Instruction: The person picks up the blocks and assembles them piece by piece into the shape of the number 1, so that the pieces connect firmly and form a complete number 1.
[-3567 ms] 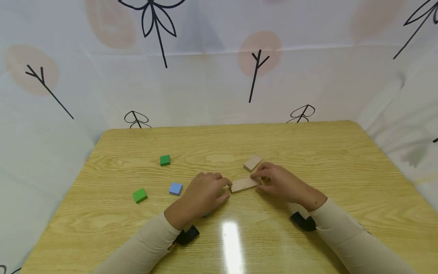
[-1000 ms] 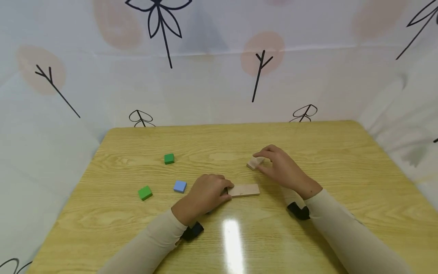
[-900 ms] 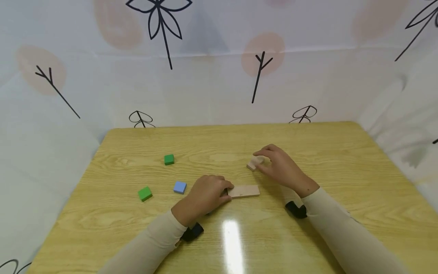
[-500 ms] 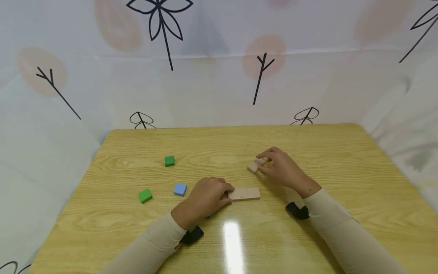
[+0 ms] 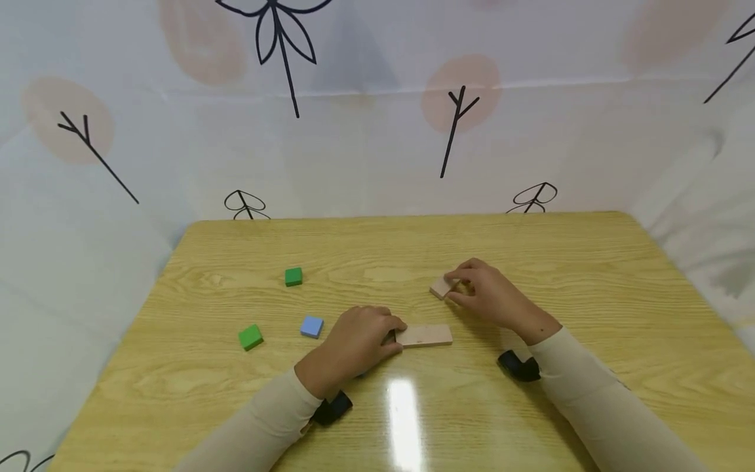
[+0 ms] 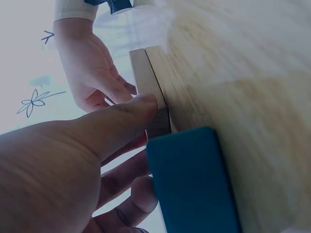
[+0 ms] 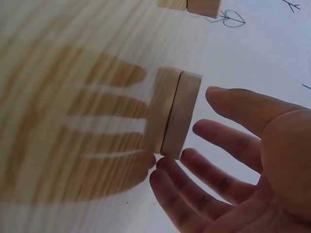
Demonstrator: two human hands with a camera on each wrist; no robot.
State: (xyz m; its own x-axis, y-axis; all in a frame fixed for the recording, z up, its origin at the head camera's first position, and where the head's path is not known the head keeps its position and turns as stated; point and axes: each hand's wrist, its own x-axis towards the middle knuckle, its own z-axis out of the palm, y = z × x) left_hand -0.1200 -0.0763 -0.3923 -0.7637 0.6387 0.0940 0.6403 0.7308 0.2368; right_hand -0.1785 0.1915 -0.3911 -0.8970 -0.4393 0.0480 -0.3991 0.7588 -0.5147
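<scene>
My left hand (image 5: 356,341) pinches the left end of a long, flat wooden block (image 5: 423,335) lying on the table. In the left wrist view the thumb lies against this wooden block (image 6: 143,73), and a blue block (image 6: 189,179) sits close to the fingers. That blue block is almost wholly hidden behind the left hand in the head view. Farther back, my right hand (image 5: 492,295) is at a shorter wooden block (image 5: 444,286), thumb and fingers spread around it. The right wrist view shows a gap between the thumb and this short block (image 7: 182,116); the fingertips are close to its lower end.
On the left of the wooden table (image 5: 177,393) lie a light green block (image 5: 250,337), a dark green block (image 5: 293,276) and a light blue block (image 5: 311,326). Patterned cloth (image 5: 366,157) hangs behind and beside the table.
Both hands were at the long block, which lay slanted; it now lies straighter. My right hand has since moved back to the short block, its fingers shifting slightly there. The left hand keeps its place.
</scene>
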